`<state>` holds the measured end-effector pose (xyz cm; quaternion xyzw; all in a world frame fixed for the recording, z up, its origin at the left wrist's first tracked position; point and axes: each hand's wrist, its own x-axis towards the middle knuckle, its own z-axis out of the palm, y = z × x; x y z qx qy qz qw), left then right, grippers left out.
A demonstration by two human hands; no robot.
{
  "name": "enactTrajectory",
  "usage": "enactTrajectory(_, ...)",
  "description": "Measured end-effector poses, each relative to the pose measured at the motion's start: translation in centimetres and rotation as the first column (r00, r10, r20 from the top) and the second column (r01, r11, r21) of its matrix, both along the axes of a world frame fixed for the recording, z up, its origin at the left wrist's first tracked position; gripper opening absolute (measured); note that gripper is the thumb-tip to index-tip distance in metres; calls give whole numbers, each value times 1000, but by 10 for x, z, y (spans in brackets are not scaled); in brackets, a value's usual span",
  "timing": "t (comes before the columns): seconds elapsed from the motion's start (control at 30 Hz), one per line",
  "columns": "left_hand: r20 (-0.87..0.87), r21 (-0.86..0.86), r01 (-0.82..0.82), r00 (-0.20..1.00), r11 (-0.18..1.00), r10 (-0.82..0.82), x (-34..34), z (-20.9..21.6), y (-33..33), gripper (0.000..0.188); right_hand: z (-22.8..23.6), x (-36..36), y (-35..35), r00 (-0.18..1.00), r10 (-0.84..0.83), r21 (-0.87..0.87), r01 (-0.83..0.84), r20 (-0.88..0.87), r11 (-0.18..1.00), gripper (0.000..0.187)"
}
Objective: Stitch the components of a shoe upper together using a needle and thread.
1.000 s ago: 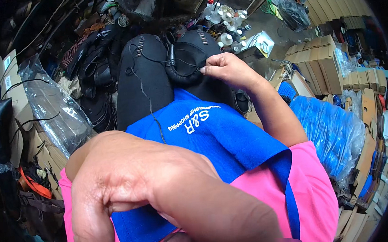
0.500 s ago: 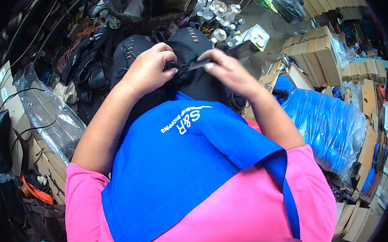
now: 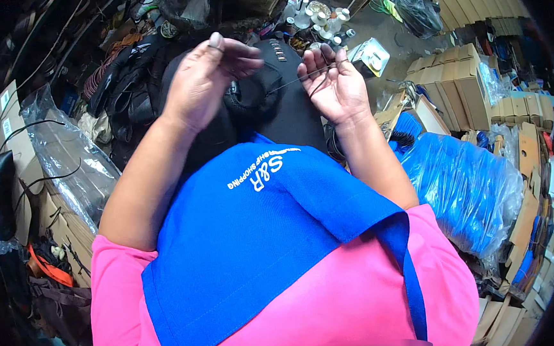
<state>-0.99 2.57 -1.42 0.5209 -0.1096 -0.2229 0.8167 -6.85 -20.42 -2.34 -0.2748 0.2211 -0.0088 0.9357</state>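
A black piece with a looped rim (image 3: 251, 101), perhaps part of a shoe, lies on my lap between my black-clad knees; its exact kind is unclear. Thin dark thread (image 3: 293, 80) runs taut from it to my right hand (image 3: 336, 85). That hand is palm up, with thread crossing its curled fingers and pinched near the thumb. On the other side, my left hand (image 3: 203, 75) is raised above the piece, slightly blurred. A dark strand shows at its thumb, and its fingers point right, apparently gripping thread.
White-capped bottles (image 3: 321, 19) and a white container (image 3: 370, 57) stand beyond my right knee. Flat cardboard boxes (image 3: 448, 87) and a plastic-wrapped blue bundle (image 3: 464, 189) are on the right. Clear plastic sheeting (image 3: 70, 162) and black straps (image 3: 123, 87) lie left.
Both hands have drawn away from the black piece, the left up and left, the right outward and turned palm up. The thread now stretches between the piece and my right hand.
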Motion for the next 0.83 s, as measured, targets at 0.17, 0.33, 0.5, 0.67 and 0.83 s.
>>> enactTrajectory(0.17, -235, -399, 104, 949, 911, -212, -3, 12, -16, 38, 18, 1, 10, 998, 62, 181, -65, 18, 981, 39)
enactTrajectory(0.33, -389, -243, 3, 916, 970, -100, 11, -6, 7, 37, 9, -14, 0, 935, 284, 8, -293, 213, 956, 42)
enactTrajectory(0.5, -361, -252, 64, 920, 965, -156, 16, -15, 17, 33, 7, -19, -7, 968, 240, -244, -217, 68, 945, 38)
enactTrajectory(0.67, 2, 600, 138, 985, 788, -174, 32, -6, 77, 17, 0, -37, -68, 963, 185, -761, -269, -197, 590, 23)
enactTrajectory(0.83, 225, 654, -84, 971, 752, -86, 31, 4, 133, 42, -3, -72, -123, 940, 81, -742, -313, -332, 592, 39)
